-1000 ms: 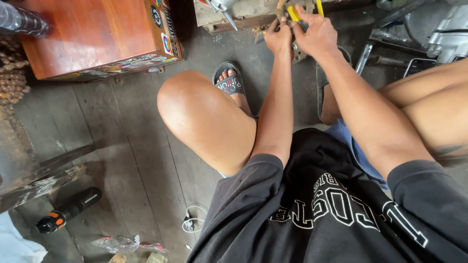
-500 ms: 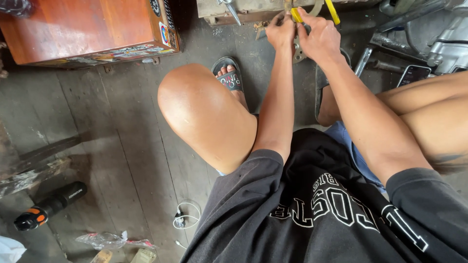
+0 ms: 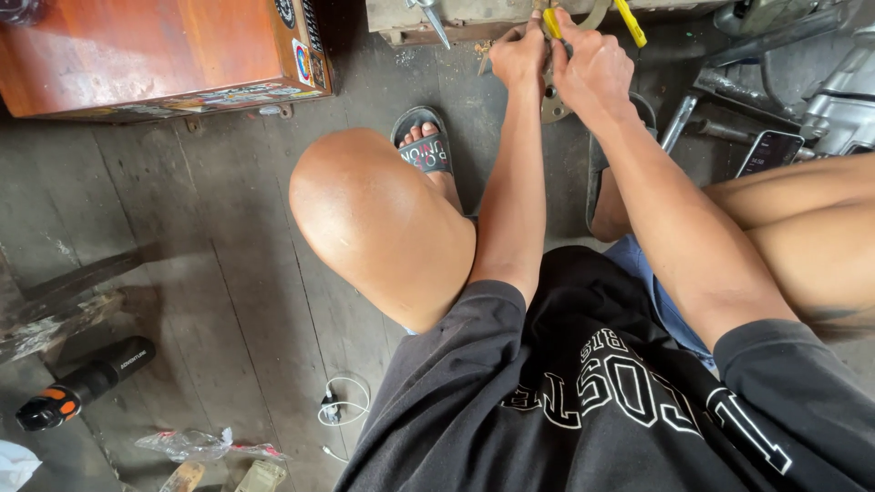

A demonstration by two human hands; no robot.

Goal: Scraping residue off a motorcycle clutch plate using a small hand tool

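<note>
Dark, worn floorboards [image 3: 219,273] were recorded beneath a seated person. Nearest the camera, a black printed shirt and a raised bare knee [image 3: 374,219] were noted. Low on the left, a black torch with an orange end [image 3: 82,383], a white cable [image 3: 342,405] and crumpled plastic wrapping [image 3: 196,445] were seen lying on the boards. Farther out, a foot in a black sandal [image 3: 424,150] was planted, and a phone [image 3: 770,150] lay to the right among grey metal parts. A wooden box with stickers [image 3: 164,50] stood at far left.

At the far edge, both arms were extended to a round metal part [image 3: 552,102]. The left hand [image 3: 518,56] was closed on something small beside it; what exactly could not be told. The right hand [image 3: 592,73] was clamped on yellow-handled pliers [image 3: 629,20] applied above the part. By appearance, work was judged under way and unfinished, the tool being engaged.
</note>
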